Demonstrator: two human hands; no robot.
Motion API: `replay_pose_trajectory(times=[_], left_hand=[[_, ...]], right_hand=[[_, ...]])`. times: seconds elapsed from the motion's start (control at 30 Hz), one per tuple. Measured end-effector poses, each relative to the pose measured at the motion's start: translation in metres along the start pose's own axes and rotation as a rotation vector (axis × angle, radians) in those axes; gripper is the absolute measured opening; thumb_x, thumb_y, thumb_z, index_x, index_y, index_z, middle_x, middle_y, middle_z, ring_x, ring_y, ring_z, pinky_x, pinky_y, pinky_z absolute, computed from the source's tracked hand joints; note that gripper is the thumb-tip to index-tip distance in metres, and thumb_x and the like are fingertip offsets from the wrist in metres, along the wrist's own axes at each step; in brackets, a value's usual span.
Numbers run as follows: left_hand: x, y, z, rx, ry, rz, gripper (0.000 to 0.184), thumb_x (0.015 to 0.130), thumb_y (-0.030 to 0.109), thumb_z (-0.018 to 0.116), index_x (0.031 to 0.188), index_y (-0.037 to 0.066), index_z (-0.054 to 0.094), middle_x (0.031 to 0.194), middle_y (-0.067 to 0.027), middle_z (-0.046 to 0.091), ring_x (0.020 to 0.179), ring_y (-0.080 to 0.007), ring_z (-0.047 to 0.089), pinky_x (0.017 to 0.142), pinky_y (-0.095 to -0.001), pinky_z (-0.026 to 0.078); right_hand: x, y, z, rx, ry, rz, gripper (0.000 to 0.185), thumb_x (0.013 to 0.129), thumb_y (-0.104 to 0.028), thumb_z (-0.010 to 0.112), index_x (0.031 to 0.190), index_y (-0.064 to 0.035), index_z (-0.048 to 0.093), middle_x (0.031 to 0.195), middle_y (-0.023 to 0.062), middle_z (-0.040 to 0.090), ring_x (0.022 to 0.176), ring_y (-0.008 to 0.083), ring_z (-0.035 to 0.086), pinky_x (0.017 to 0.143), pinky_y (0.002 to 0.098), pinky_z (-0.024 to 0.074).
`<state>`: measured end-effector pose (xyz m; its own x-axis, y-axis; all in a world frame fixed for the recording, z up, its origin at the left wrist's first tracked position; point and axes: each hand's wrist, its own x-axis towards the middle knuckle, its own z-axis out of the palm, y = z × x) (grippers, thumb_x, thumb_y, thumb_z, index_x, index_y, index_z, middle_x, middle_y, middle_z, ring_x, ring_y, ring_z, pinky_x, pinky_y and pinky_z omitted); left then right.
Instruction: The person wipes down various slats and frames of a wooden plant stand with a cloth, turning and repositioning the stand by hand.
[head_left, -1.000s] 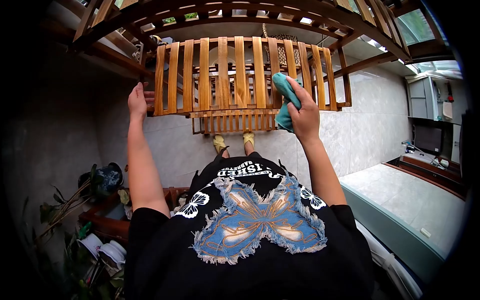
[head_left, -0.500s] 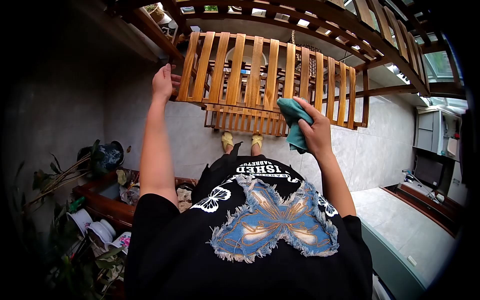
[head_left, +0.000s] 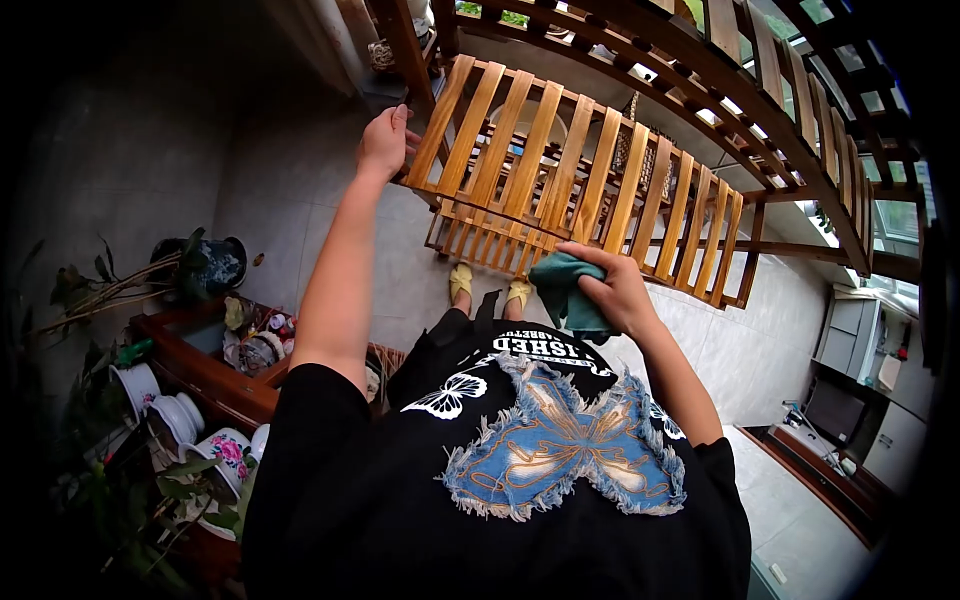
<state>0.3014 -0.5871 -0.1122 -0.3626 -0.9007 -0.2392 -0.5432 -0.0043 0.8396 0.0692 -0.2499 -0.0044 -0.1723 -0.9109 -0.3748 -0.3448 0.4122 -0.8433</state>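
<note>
My right hand (head_left: 620, 292) is closed around a bunched green cloth (head_left: 566, 290) at the front edge of the slatted wooden shelf (head_left: 520, 150). The cloth hangs below the fingers, over part of the lower slatted tier (head_left: 480, 238). My left hand (head_left: 384, 146) reaches to the shelf's left end, thumb and fingers apart. Its fingertips lie close beside the end slat; whether they touch it I cannot tell.
A taller wooden rack (head_left: 700, 90) rises behind the shelf. Potted plants stand at the left, with a dark pot (head_left: 212, 266) and a floral pot (head_left: 228, 455). A red-brown wooden cabinet (head_left: 195, 360) holds small items. My yellow slippers (head_left: 461, 285) are on grey tile below the shelf.
The view has turned, so the shelf now slopes down to the right. My right hand and the cloth have moved left and lower along the front edge. My left hand stays by the left end.
</note>
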Motion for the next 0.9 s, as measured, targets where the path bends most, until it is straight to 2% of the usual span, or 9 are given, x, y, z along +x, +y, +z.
replay_pose_trajectory(times=[0.07, 0.17, 0.2, 0.33, 0.43, 0.57, 0.73, 0.83, 0.9], left_hand=[[-0.006, 0.007, 0.004, 0.008, 0.018, -0.023, 0.053, 0.111, 0.049, 0.036, 0.126, 0.008, 0.065, 0.088, -0.0084, 0.077, 0.070, -0.0179, 0.073, 0.063, -0.0332, 0.054], [-0.003, 0.006, 0.005, 0.007, 0.013, 0.030, 0.052, 0.111, 0.047, 0.038, 0.127, 0.003, 0.063, 0.087, -0.0103, 0.075, 0.069, -0.0184, 0.070, 0.062, -0.0338, 0.052], [-0.004, 0.008, 0.005, 0.006, 0.022, 0.031, 0.052, 0.111, 0.047, 0.038, 0.127, 0.003, 0.063, 0.087, -0.0103, 0.075, 0.069, -0.0184, 0.070, 0.062, -0.0338, 0.052], [-0.007, 0.013, 0.005, 0.014, 0.042, 0.024, 0.052, 0.111, 0.046, 0.038, 0.124, 0.002, 0.063, 0.087, -0.0112, 0.075, 0.069, -0.0194, 0.071, 0.064, -0.0341, 0.052], [-0.008, 0.014, 0.002, 0.033, 0.046, 0.035, 0.052, 0.111, 0.046, 0.037, 0.124, 0.003, 0.064, 0.087, -0.0109, 0.076, 0.069, -0.0191, 0.072, 0.067, -0.0342, 0.053], [-0.005, 0.009, 0.005, 0.133, 0.046, 0.049, 0.053, 0.111, 0.047, 0.035, 0.125, 0.004, 0.063, 0.089, -0.0102, 0.076, 0.071, -0.0192, 0.072, 0.070, -0.0341, 0.053], [-0.004, 0.012, 0.003, 0.109, 0.037, 0.037, 0.054, 0.111, 0.047, 0.035, 0.124, 0.004, 0.063, 0.088, -0.0101, 0.075, 0.070, -0.0192, 0.072, 0.069, -0.0344, 0.054], [-0.002, 0.008, 0.008, 0.164, 0.056, 0.073, 0.052, 0.110, 0.048, 0.036, 0.122, 0.006, 0.064, 0.086, -0.0085, 0.076, 0.069, -0.0191, 0.072, 0.068, -0.0335, 0.054], [-0.006, 0.013, 0.006, 0.144, 0.050, 0.050, 0.052, 0.110, 0.048, 0.036, 0.122, 0.006, 0.064, 0.086, -0.0081, 0.076, 0.068, -0.0190, 0.073, 0.068, -0.0334, 0.054]], right_hand=[[0.023, -0.025, -0.007, 0.174, 0.190, -0.161, 0.056, 0.084, 0.004, 0.060, 0.137, -0.0119, 0.066, 0.122, 0.0151, 0.073, 0.112, 0.0181, 0.070, 0.098, 0.0299, 0.0520], [0.074, -0.038, 0.016, -0.103, 0.438, -0.381, 0.064, 0.086, 0.000, 0.062, 0.148, -0.0158, 0.055, 0.133, 0.0184, 0.067, 0.111, 0.0318, 0.070, 0.098, 0.0350, 0.0536], [0.087, -0.030, 0.032, -0.305, 0.443, -0.356, 0.069, 0.084, -0.003, 0.064, 0.151, -0.0182, 0.051, 0.141, 0.0239, 0.060, 0.099, 0.0392, 0.071, 0.087, 0.0405, 0.0583], [0.080, 0.011, 0.088, -0.814, 0.244, -0.539, 0.069, 0.081, -0.007, 0.069, 0.147, -0.0237, 0.055, 0.144, 0.0321, 0.053, 0.077, 0.0388, 0.072, 0.065, 0.0460, 0.0597], [0.050, 0.013, 0.084, -0.716, -0.112, -0.522, 0.065, 0.082, -0.007, 0.070, 0.144, -0.0216, 0.058, 0.139, 0.0220, 0.061, 0.088, 0.0365, 0.074, 0.075, 0.0437, 0.0607], [0.071, -0.037, 0.056, -0.202, -0.024, -0.464, 0.061, 0.080, 0.001, 0.070, 0.138, -0.0148, 0.062, 0.121, 0.0164, 0.070, 0.111, 0.0371, 0.068, 0.097, 0.0415, 0.0546], [0.146, -0.088, 0.071, -0.376, 0.351, -0.535, 0.059, 0.085, -0.005, 0.067, 0.141, -0.0199, 0.057, 0.121, 0.0184, 0.066, 0.097, 0.0391, 0.069, 0.082, 0.0436, 0.0579], [0.164, -0.047, 0.113, -0.714, 0.226, -0.565, 0.057, 0.086, -0.009, 0.065, 0.140, -0.0246, 0.059, 0.141, 0.0225, 0.059, 0.073, 0.0400, 0.070, 0.067, 0.0454, 0.0593], [0.135, -0.045, 0.126, -0.753, 0.137, -0.584, 0.055, 0.085, -0.011, 0.067, 0.139, -0.0239, 0.061, 0.145, 0.0224, 0.057, 0.076, 0.0396, 0.071, 0.067, 0.0451, 0.0593]])
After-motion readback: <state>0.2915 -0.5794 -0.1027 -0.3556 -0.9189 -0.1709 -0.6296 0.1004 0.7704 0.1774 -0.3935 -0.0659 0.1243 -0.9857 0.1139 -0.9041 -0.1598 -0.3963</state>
